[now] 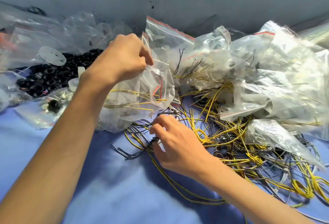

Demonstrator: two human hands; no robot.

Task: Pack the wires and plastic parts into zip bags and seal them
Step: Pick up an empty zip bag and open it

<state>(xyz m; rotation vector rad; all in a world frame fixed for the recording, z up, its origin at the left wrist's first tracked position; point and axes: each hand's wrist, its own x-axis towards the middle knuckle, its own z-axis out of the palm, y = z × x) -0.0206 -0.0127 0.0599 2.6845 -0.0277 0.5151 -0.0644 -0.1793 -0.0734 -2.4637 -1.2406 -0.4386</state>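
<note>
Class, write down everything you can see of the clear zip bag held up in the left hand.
The zip bag is clear, thin, crinkled plastic with a red zip strip. The left hand pinches its upper edge and holds it up; its lower part sags onto the blue cloth. Several yellow wires lie inside. The right hand pinches dark wires just below it.

No legible text, labels, brands or numbers anywhere. The zip bags [169, 33] carry only plain red seal strips; no print can be made out.
</note>
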